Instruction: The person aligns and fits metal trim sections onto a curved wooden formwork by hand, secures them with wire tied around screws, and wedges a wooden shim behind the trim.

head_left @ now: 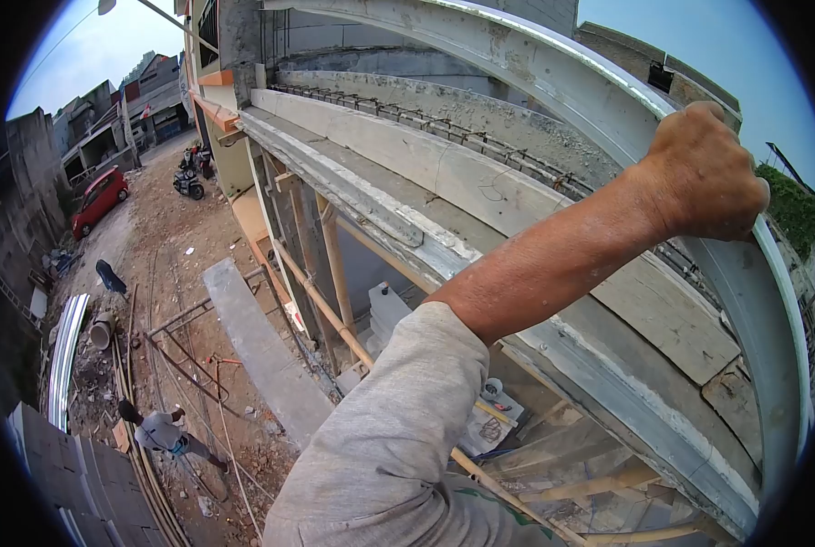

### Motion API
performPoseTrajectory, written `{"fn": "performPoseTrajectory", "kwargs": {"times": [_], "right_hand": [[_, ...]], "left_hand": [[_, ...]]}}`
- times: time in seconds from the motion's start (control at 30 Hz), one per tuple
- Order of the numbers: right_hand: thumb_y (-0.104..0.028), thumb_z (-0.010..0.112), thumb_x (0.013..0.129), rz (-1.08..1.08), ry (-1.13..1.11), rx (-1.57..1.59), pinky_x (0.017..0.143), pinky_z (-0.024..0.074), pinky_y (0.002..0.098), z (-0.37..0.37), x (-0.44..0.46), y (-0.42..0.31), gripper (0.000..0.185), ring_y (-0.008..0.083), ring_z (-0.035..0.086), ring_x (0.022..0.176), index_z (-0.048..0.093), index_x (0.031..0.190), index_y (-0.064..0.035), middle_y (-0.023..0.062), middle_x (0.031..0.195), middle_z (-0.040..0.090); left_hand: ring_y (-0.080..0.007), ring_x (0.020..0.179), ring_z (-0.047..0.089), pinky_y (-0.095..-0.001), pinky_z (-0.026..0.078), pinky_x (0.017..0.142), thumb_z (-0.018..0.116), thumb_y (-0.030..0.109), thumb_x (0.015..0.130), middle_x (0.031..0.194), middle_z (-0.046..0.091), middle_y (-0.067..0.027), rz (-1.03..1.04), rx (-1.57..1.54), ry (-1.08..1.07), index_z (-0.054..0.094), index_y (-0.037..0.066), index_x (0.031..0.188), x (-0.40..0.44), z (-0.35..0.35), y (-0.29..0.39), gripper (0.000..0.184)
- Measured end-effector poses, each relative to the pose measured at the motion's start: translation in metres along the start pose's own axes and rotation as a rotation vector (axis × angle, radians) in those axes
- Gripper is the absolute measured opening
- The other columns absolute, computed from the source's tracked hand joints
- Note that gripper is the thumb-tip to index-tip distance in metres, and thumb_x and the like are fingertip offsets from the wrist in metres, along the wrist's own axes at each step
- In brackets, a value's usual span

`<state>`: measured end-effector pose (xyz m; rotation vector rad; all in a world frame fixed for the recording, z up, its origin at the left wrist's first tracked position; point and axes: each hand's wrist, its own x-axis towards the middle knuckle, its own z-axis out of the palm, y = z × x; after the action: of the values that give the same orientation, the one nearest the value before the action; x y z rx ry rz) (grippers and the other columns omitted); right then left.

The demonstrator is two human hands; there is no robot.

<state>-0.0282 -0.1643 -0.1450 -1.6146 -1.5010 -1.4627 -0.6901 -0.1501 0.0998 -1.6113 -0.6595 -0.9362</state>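
Note:
My left hand [706, 173] is closed in a fist around the upper edge of a long grey metal channel beam [599, 100]. That arm stretches across the view in a grey sleeve, and the fingertips are hidden behind the beam's edge. The channel beam runs from the top middle down to the lower right, looking curved in this wide lens. Below it lies a concrete ledge with a pale board [480, 173] along it and steel reinforcing bars [407, 114] behind. My right hand is out of view.
Far below on the dirt ground, a person [166, 433] stands near bamboo poles and a stack of grey blocks [70, 469]. A grey plank [261, 342] and bamboo scaffolding [334, 324] lie beneath the ledge. A red car [100, 201] and a motorcycle [188, 185] are farther off.

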Motion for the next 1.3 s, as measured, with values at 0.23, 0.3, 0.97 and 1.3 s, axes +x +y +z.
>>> {"fn": "performPoseTrajectory", "kwargs": {"times": [0.23, 0.3, 0.97, 1.3], "right_hand": [[-0.041, 0.049, 0.076, 0.018, 0.008, -0.018, 0.077, 0.0431, 0.0438, 0.004, -0.009, 0.003, 0.058, 0.0348, 0.059, 0.088, 0.062, 0.113, 0.002, 0.018, 0.101, 0.064], [-0.044, 0.049, 0.076, 0.023, 0.009, -0.027, 0.075, 0.0434, 0.044, 0.005, -0.012, 0.005, 0.06, 0.0346, 0.059, 0.087, 0.062, 0.113, 0.0018, 0.0178, 0.1, 0.064], [-0.07, 0.051, 0.073, 0.001, 0.003, -0.106, 0.06, 0.0461, 0.0456, 0.028, -0.026, 0.033, 0.081, 0.0328, 0.061, 0.071, 0.063, 0.112, 0.0002, 0.0162, 0.091, 0.065], [-0.084, 0.052, 0.072, -0.173, 0.088, -0.517, 0.052, 0.0475, 0.0464, 0.067, -0.023, 0.042, 0.093, 0.0319, 0.061, 0.064, 0.063, 0.112, -0.0006, 0.0153, 0.086, 0.065]], "left_hand": [[-0.0088, 0.061, 0.064, -0.0308, 0.042, 0.064, 0.082, 0.034, 0.059, 0.061, 0.066, 0.005, -0.085, -0.129, 0.099, 0.068, 0.024, 0.06, -0.015, 0.061, 0.03, 0.017], [-0.0091, 0.061, 0.064, -0.0308, 0.041, 0.064, 0.083, 0.032, 0.059, 0.062, 0.067, 0.005, -0.096, -0.162, 0.091, 0.068, 0.024, 0.061, -0.023, 0.07, 0.04, 0.016], [-0.0139, 0.065, 0.063, -0.0315, 0.041, 0.067, 0.073, 0.025, 0.055, 0.063, 0.063, 0.0031, -0.155, -0.215, -0.094, 0.064, 0.021, 0.059, -0.094, 0.074, 0.071, 0.011], [-0.0144, 0.062, 0.062, -0.0318, 0.04, 0.067, 0.075, 0.027, 0.055, 0.06, 0.061, 0.0029, -0.233, -0.218, -0.128, 0.063, 0.021, 0.058, -0.119, 0.07, 0.058, 0.014]]}}
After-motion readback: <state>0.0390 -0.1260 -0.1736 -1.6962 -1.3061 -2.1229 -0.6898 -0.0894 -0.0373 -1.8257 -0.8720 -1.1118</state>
